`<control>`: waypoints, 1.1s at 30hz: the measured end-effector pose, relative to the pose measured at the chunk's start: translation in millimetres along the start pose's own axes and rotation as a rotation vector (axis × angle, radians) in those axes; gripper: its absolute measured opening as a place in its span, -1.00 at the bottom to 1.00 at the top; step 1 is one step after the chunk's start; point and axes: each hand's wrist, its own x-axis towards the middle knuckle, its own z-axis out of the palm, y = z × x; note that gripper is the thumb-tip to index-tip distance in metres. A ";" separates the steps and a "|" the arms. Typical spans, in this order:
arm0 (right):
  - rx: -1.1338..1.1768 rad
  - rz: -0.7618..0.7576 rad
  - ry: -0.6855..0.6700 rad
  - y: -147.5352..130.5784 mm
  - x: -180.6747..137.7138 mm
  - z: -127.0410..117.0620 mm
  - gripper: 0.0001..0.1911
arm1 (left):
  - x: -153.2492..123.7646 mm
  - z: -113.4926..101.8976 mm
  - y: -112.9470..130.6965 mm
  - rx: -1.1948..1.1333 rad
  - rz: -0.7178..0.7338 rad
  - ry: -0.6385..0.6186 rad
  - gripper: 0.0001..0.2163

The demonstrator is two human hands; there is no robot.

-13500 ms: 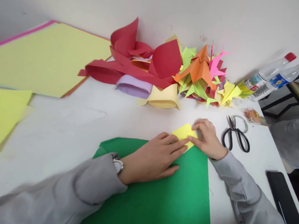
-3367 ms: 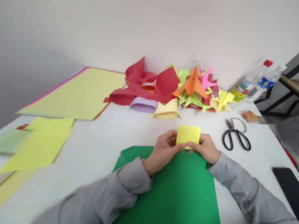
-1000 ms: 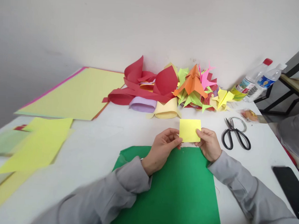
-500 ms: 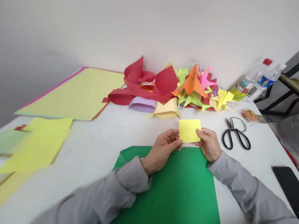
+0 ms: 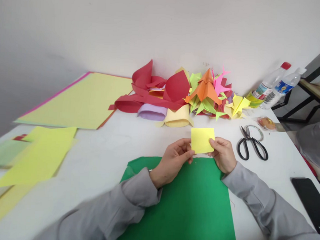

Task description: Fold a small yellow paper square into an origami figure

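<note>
A small folded yellow paper square (image 5: 202, 140) is held upright a little above the white table (image 5: 116, 142). My left hand (image 5: 172, 162) pinches its left lower edge between thumb and fingers. My right hand (image 5: 223, 154) pinches its right edge. Both hands hover over the far edge of a large green sheet (image 5: 187, 207) that lies flat in front of me. Grey sleeves cover both of my arms.
A heap of folded and curled coloured papers (image 5: 185, 94) lies against the wall. Black scissors (image 5: 251, 146) and a tape ring (image 5: 255, 132) lie at the right, two plastic bottles (image 5: 278, 85) beyond. Yellow sheets (image 5: 77, 101) lie left. A black phone (image 5: 309, 203) lies at the right edge.
Since 3.4 s ago the yellow square has risen slightly and shifted right in my fingers. Over the last second the hands and paper have hardly moved.
</note>
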 end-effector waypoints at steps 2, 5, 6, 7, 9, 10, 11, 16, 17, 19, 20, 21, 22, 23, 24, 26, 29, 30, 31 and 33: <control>0.000 -0.002 -0.006 0.0 0.2 0.2 -0.65 | -0.3 0.5 1.0 -0.013 -0.019 0.009 -0.67; 0.017 0.003 -0.020 -0.4 1.3 -1.2 -0.65 | -1.3 2.3 4.7 -0.105 -0.089 0.032 -0.67; 0.028 0.006 -0.025 -0.6 1.7 -1.9 -0.65 | -1.6 2.9 6.2 -0.139 -0.111 0.039 -0.68; 0.038 0.010 -0.030 -0.8 2.1 -2.7 -0.65 | -1.9 3.5 7.5 -0.165 -0.128 0.041 -0.70; 0.052 0.018 -0.044 -1.2 2.6 -3.7 -0.65 | -2.6 4.3 9.8 -0.177 -0.150 0.025 -0.73; 0.053 0.020 -0.054 -1.3 2.6 -3.9 -0.66 | -3.0 4.5 10.6 -0.164 -0.155 0.005 -0.73; 0.049 0.022 -0.064 -1.5 2.5 -3.8 -0.66 | -3.4 4.5 11.1 -0.142 -0.159 -0.020 -0.71; 0.032 0.014 -0.069 -3.1 1.4 -1.5 -0.67 | -5.0 2.1 8.2 0.023 -0.147 -0.109 -0.69; 0.028 0.012 -0.068 -3.4 1.2 -1.2 -0.67 | -5.1 1.3 7.1 0.057 -0.142 -0.119 -0.70; 0.024 0.000 -0.073 -3.4 1.0 -1.4 -0.65 | -5.0 0.2 5.4 0.113 -0.123 -0.128 -0.70; 0.021 -0.009 -0.082 -3.0 0.9 -1.9 -0.64 | -5.0 -0.1 4.9 0.136 -0.109 -0.125 -0.69; 0.011 -0.020 -0.097 -2.3 0.8 -2.7 -0.64 | -4.9 0.0 4.8 0.160 -0.091 -0.121 -0.69; -0.011 -0.030 -0.122 -1.4 0.7 -3.6 -0.64 | -5.0 0.3 5.0 0.189 -0.073 -0.119 -0.68; -0.046 -0.039 -0.151 -0.4 0.4 -4.5 -0.66 | -5.2 0.8 5.5 0.224 -0.055 -0.118 -0.67; -0.093 -0.044 -0.180 0.5 0.1 -5.3 -0.67 | -5.6 1.5 6.0 0.263 -0.038 -0.119 -0.67; -0.191 -0.046 -0.212 1.6 -1.0 -6.0 -0.71 | -6.7 3.1 7.0 0.345 -0.006 -0.126 -0.66; -0.287 -0.035 -0.214 -0.1 -3.5 -3.7 -0.71 | -8.5 4.3 6.5 0.410 0.026 -0.138 -0.67; -0.304 -0.031 -0.214 -1.3 -4.4 -2.3 -0.71 | -8.9 4.2 5.8 0.417 0.028 -0.142 -0.67; -0.316 -0.028 -0.212 -2.5 -5.4 -0.7 -0.71 | -9.1 3.9 4.9 0.421 0.028 -0.143 -0.68; -0.314 -0.024 -0.202 -4.1 -7.1 2.2 -0.71 | -9.3 3.2 3.1 0.433 0.025 -0.146 -0.70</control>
